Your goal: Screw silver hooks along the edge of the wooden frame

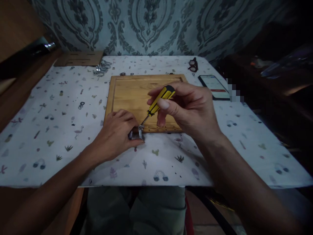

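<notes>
My right hand is closed around the handle of a small yellow and black screwdriver, which slants down to the left. The screwdriver's tip meets a metal hinge at the near edge of a wooden panel. With thumb and fingers, my left hand grips this hinge against the panel's edge. Part of the hinge is hidden by those fingers. The panel lies flat, with a row of small dark holes along its near edge; my right hand covers some of its right side.
Several metal hinges lie in a pile at the back left, beside a piece of cardboard. Glasses and a phone rest at the back right of the patterned tablecloth. A papered wall stands behind the table.
</notes>
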Available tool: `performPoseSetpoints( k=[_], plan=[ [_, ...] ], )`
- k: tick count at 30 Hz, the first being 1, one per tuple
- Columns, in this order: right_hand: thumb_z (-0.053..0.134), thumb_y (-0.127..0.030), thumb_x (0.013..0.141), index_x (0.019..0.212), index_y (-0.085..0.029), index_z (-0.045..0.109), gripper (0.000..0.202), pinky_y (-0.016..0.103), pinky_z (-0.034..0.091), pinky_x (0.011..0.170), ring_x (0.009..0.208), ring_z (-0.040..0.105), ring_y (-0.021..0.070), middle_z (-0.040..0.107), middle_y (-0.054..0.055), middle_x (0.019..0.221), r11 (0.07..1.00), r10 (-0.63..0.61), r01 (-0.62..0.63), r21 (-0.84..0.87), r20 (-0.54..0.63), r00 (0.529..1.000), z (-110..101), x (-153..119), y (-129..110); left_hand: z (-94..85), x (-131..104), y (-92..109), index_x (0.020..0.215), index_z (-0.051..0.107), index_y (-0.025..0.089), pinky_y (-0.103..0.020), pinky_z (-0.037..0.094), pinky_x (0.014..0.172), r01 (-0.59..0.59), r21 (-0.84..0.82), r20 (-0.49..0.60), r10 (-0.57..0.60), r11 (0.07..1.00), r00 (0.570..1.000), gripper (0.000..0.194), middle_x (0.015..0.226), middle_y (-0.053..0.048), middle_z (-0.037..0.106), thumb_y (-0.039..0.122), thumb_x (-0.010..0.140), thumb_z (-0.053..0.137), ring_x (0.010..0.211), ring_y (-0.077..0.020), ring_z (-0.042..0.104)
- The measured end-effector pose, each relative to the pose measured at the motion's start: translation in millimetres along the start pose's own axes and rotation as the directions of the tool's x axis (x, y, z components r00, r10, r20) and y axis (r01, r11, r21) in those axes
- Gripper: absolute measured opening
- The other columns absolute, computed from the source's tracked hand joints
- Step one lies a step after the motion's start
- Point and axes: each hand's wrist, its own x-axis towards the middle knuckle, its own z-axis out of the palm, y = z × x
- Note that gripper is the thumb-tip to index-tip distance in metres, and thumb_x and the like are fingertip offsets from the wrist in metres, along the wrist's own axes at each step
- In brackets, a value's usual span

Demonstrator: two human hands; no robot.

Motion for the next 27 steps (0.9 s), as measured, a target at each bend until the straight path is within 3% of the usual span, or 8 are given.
performPoseSetpoints(
  k=[3,11,16,21,27],
  plan=[
    [0.084,-0.039,0.080,0.081,-0.021,0.071,0.022,0.019,0.052,0.041,0.047,0.058,0.0045,0.073,-0.003,0.087,0.999,-0.019,0.017,-0.032,-0.056,0.998,3,-1,1,-0.2,0,0,0.098,0.070,0.016,-0.045,0.041,0.092,-0.002,0.011,-0.008,0.003,1.000,1.000,0.037,0.105,-0.006,0.068,0.045,0.079,0.084,0.107,-0.0292,0.056],
    [0.082,-0.039,0.082,0.082,-0.026,0.075,0.015,0.025,0.045,0.038,0.046,0.059,0.0081,0.072,-0.003,0.080,0.983,-0.181,0.168,-0.069,-0.278,0.943,7,-2,-1,0.3,1,-2,0.098,0.071,0.015,-0.045,0.042,0.093,-0.015,0.008,-0.009,0.015,1.000,1.000,0.039,0.105,-0.007,0.069,0.046,0.078,0.084,0.106,-0.0293,0.058],
    [0.082,-0.039,0.083,0.080,-0.023,0.073,0.019,0.023,0.046,0.039,0.044,0.059,0.0075,0.069,-0.003,0.072,0.992,-0.116,0.102,-0.072,-0.227,0.967,7,-4,-4,0.4,0,-2,0.100,0.071,0.015,-0.045,0.043,0.094,-0.013,0.015,-0.009,0.013,1.000,1.000,0.041,0.104,-0.007,0.068,0.047,0.078,0.084,0.106,-0.0296,0.057],
    [0.083,-0.052,0.077,0.078,-0.023,0.068,0.033,0.020,0.052,0.040,0.045,0.057,0.0067,0.067,-0.005,0.070,0.997,-0.044,0.029,-0.075,-0.208,0.977,10,-5,-4,-1.2,2,0,0.097,0.071,0.016,-0.046,0.044,0.092,-0.004,0.028,0.009,0.004,1.000,1.000,0.038,0.103,-0.007,0.068,0.047,0.078,0.084,0.106,-0.0300,0.058],
    [0.083,-0.051,0.078,0.079,-0.024,0.068,0.031,0.020,0.054,0.041,0.047,0.057,0.0063,0.068,-0.005,0.075,0.998,-0.036,0.024,-0.066,-0.178,0.983,11,-5,-3,-2.2,2,2,0.093,0.069,0.016,-0.047,0.044,0.093,0.003,0.024,0.022,-0.003,1.000,1.000,0.036,0.103,-0.007,0.068,0.045,0.079,0.083,0.106,-0.0303,0.057]
  ],
)
